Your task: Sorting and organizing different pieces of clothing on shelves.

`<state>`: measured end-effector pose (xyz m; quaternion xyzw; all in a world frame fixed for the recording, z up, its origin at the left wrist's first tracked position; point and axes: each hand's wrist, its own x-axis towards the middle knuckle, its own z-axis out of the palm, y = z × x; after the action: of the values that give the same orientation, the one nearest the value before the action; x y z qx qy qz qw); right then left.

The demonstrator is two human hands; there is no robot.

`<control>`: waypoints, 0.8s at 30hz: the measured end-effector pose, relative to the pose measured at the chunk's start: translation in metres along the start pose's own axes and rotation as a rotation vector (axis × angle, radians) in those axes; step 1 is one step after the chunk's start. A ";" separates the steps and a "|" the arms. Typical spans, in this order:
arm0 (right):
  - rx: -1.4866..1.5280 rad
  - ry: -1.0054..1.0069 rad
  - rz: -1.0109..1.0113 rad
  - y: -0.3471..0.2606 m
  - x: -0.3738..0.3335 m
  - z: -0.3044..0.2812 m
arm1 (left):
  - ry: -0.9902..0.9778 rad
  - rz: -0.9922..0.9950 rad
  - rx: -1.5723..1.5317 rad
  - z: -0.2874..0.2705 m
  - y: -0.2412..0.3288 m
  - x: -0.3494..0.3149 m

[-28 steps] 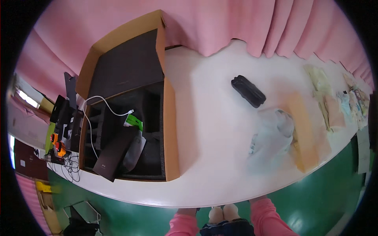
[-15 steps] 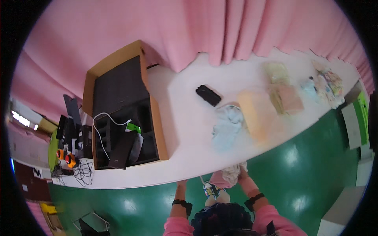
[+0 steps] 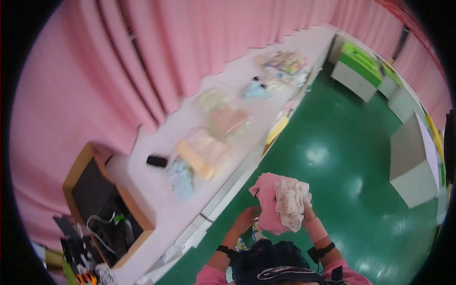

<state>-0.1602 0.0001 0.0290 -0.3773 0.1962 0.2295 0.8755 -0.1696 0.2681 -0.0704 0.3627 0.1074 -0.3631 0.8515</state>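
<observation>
In front of my body, above the green floor, I hold a bundle of folded pink cloth with a crumpled cream-white ruffled cloth on its right side. My right hand is closed on the bundle's right edge, its fingers partly hidden by the cloth. My left hand is at the bundle's lower left edge; blur hides whether its fingers grip the pink cloth. Dark straps sit on both wrists.
The long white table runs diagonally at left. On it are an open cardboard box, a black case, a light blue cloth, a yellow-and-pink folded cloth and other packets. A grey-white cabinet stands right.
My view has swung to the right, away from the box. The bundle has risen from below the table edge into open view, and my left hand has come close to it.
</observation>
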 end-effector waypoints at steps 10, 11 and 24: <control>0.147 0.116 -0.305 -0.065 -0.065 -0.127 | -0.170 -0.299 0.377 0.167 -0.016 0.126; 0.114 0.144 -0.341 -0.077 -0.064 -0.142 | -0.128 -0.320 0.471 0.183 -0.018 0.140; 0.202 0.109 -0.288 -0.323 0.012 -0.243 | -0.186 -0.136 0.510 0.353 0.030 0.344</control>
<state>-0.0140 -0.3765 0.0515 -0.3237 0.2094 0.0601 0.9208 0.0682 -0.1490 0.0441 0.5221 -0.0419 -0.4665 0.7127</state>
